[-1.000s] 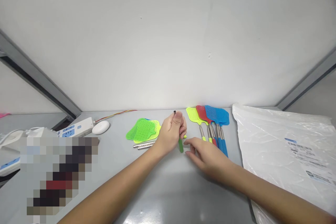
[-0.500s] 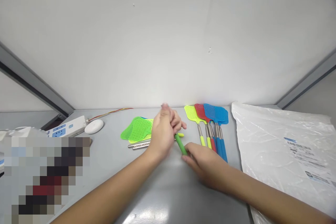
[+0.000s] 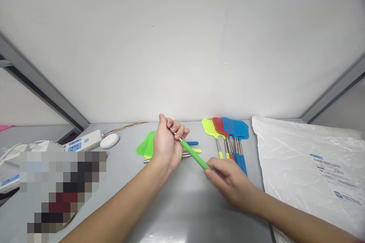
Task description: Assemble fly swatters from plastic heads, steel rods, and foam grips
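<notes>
A green fly swatter handle (image 3: 194, 155) with a metal shaft (image 3: 180, 139) slants between my hands. My left hand (image 3: 169, 140), palm turned up, has its fingers curled round the metal shaft. My right hand (image 3: 228, 180) pinches the lower end of the green grip between thumb and fingers. Behind my left hand lie green mesh swatter heads (image 3: 146, 145), partly covered by it. Loose handles, including a blue one (image 3: 194, 143), a yellow one (image 3: 196, 150) and metal rods (image 3: 186, 155), lie there too.
Several fly swatters with yellow, red and blue (image 3: 235, 127) heads lie side by side right of my hands. A white plastic mailer (image 3: 293, 167) covers the table's right side. On the left are a power strip (image 3: 82, 142) and a white oval device (image 3: 109, 141).
My left hand has shifted left and turned palm up, and more of the handle shows. My right hand has moved slightly right and down with the grip. The camera view has shifted a little.
</notes>
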Motion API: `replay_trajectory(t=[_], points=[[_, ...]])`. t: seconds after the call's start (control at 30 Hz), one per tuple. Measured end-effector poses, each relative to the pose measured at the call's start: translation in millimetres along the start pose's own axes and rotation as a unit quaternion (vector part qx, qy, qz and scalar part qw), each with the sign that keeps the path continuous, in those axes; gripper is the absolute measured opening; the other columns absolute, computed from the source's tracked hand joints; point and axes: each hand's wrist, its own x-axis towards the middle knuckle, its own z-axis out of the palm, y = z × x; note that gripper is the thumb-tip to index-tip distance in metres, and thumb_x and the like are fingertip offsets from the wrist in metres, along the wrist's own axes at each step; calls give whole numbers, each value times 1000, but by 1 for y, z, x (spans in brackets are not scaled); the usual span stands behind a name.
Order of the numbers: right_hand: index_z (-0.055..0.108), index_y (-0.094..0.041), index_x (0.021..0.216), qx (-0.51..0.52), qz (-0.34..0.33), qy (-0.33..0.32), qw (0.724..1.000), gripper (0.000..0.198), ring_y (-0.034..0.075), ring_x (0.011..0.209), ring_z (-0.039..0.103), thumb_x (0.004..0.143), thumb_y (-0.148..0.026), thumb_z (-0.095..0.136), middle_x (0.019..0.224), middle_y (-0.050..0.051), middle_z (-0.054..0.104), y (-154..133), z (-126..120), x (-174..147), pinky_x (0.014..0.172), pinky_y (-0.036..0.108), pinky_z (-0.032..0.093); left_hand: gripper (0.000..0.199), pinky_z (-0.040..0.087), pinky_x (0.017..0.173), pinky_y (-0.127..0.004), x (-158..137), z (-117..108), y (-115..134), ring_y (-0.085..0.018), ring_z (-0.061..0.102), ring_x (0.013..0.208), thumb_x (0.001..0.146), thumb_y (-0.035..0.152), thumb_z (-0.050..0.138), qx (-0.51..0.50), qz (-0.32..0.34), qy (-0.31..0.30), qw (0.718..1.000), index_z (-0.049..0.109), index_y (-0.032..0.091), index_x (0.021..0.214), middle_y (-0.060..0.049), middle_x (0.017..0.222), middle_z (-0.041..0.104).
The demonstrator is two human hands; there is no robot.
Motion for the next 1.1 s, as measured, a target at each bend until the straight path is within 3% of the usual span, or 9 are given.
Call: replay_trajectory(t=[0.17,0.4,0.6,0.73,0.93,1.1], points=[[37,-21,66,-1,-2,11,1000,30,11,59,36,93,-33,42,62,-4,39,-7,1,-3,54,25,26,42,44,56,-24,-11,-10,8,-8,33,47,91,52,43,25,12,-22,999,39,19,65,5,57,33],[37,-21,67,49,41,-60,996,32,11,59,37,94,-37,42,62,-5,39,-7,11,-6,53,23,27,41,46,64,-27,-30,-17,2,-9,36,49,87,55,49,70,24,-36,997,39,20,67,6,57,36],[41,-20,66,47,67,-39,996,38,12,62,41,96,-42,36,62,-4,40,-2,23,-9,54,23,28,40,45,63,-28,-39,-22,-4,-10,36,49,89,54,46,79,24,-66,994,38,21,68,5,57,39],[35,-21,63,77,73,-24,994,39,11,61,36,93,-43,43,61,-5,34,2,26,-6,54,23,27,38,45,64,-28,-38,-30,-1,-12,43,56,89,54,46,95,35,-74,992,42,21,71,3,60,46],[48,-20,79,178,132,-110,969,26,10,54,37,95,-38,39,61,-6,44,2,37,-10,52,22,30,40,44,68,-29,-37,-37,-9,-14,46,60,89,55,45,136,30,-79,987,39,21,68,1,59,51],[45,-21,84,214,117,-149,958,29,10,57,33,97,-45,34,63,-6,40,4,51,-19,55,22,32,46,43,65,-29,-36,-41,-24,-14,46,57,87,60,44,155,-3,-83,985,35,21,63,2,55,49]])
